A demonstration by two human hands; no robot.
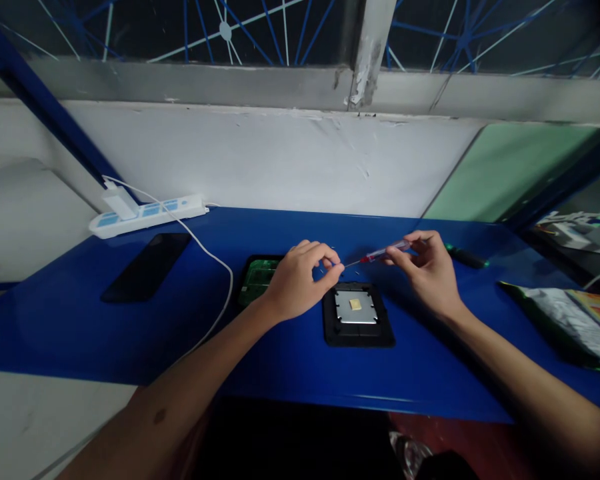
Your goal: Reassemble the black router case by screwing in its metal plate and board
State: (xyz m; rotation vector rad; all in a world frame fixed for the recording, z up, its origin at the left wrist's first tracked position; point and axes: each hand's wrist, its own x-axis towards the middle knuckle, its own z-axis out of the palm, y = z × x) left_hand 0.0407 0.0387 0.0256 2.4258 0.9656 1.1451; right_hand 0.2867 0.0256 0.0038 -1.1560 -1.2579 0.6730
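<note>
My right hand [427,273] holds a screwdriver [383,252] by its clear, red-tipped handle, the shaft pointing left. At the end of that shaft, the thumb and forefinger of my left hand [300,280] are pinched together. Whatever sits between those fingers is too small to make out. Just below the shaft lies a black square housing [360,335] with a silver metal plate [347,316] and a small yellowish square pad [355,305] on it. A green circuit board [259,279] in a dark case lies partly hidden behind my left hand. Tiny screws [357,272] are scattered near the shaft.
A black phone [147,267] and a white power strip [167,212] with a plugged-in charger [121,200] are at the left. Its white cable [215,257] curves across the blue table [300,380]. A dark green-ended tool [466,256] and a shiny packet [563,320] lie right.
</note>
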